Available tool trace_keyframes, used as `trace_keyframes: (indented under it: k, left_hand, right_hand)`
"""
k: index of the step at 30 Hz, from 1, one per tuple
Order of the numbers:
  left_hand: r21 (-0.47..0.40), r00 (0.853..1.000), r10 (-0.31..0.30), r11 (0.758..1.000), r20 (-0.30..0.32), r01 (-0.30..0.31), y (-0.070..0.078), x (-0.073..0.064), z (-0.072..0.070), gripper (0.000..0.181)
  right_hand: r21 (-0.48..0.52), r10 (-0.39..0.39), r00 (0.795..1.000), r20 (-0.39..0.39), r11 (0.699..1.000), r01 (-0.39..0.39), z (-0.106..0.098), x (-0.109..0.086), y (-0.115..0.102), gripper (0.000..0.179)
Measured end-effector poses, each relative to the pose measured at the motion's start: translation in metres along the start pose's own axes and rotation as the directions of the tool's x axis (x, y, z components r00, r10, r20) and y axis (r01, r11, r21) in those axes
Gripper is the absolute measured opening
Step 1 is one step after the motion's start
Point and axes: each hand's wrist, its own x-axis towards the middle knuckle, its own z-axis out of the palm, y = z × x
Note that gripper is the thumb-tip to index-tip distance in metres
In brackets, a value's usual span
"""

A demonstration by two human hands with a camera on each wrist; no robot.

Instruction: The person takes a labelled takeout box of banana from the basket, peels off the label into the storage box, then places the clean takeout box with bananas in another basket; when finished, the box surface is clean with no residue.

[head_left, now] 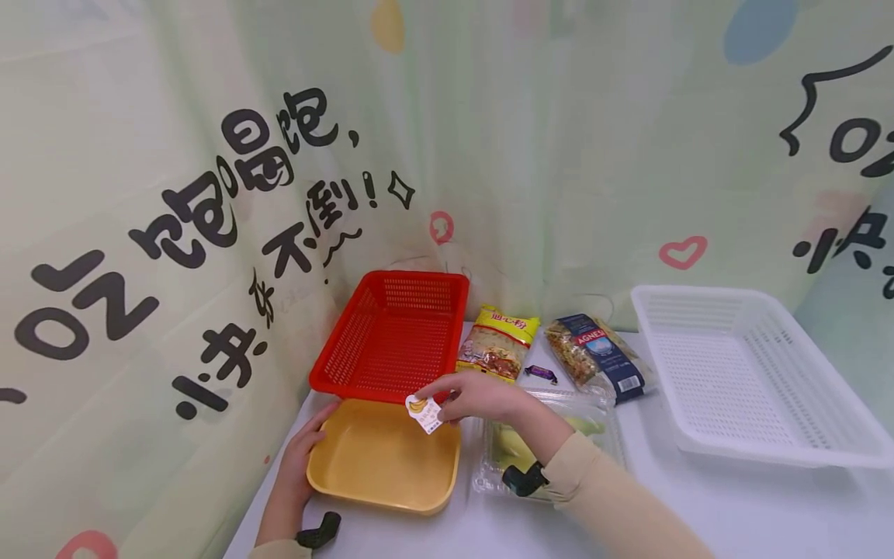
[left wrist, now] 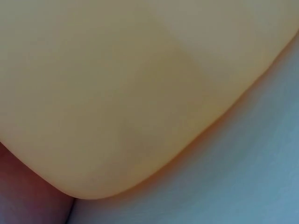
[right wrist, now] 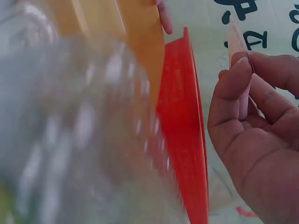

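Note:
In the head view, my right hand [head_left: 482, 394] pinches a small white card [head_left: 426, 416] printed with yellow bananas and small text. The card is over the far right part of a yellow plastic basin [head_left: 387, 462]. The right wrist view shows the card [right wrist: 237, 42] nearly edge-on between thumb and fingers. My left hand [head_left: 300, 456] holds the basin's left side at the rim. Under my right forearm lies a clear plastic box [head_left: 489, 475] with yellow-green contents, partly hidden by the arm. The basin wall [left wrist: 140, 93] fills most of the left wrist view.
A red basket [head_left: 398, 341] stands right behind the basin. Behind the clear box lie a yellow-topped food bag [head_left: 497, 341], a small purple-wrapped sweet [head_left: 541, 374] and a blue-labelled pasta bag [head_left: 597, 353]. A white basket [head_left: 740, 373] is at the right. Printed curtains surround the table.

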Motion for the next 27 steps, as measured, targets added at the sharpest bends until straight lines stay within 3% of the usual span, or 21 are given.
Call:
trace_keyframes:
  k: [4,11,16,27]
  left_hand:
    - [-0.006,1.000,0.005,1.000,0.003,-0.005,0.000,0.001,0.000,0.052]
    - [0.016,1.000,0.021,1.000,-0.002,-0.021,-0.001,0.002,0.000,0.052]
    - [0.004,1.000,-0.001,1.000,-0.006,0.001,-0.002,0.003,0.000,0.053]
    - [0.013,0.999,-0.004,1.000,-0.042,0.005,-0.003,0.003,-0.001,0.053]
  right_hand:
    - [-0.021,0.002,1.000,0.023,1.000,-0.002,0.008,0.012,-0.007,0.038]
    - [0.041,0.009,0.997,0.072,0.999,-0.012,0.022,0.028,-0.014,0.034]
    - [0.071,0.016,0.992,0.121,0.997,-0.025,0.035,0.041,-0.014,0.034]
    - [-0.039,-0.012,0.985,0.172,0.999,0.019,0.061,0.062,-0.031,0.033]
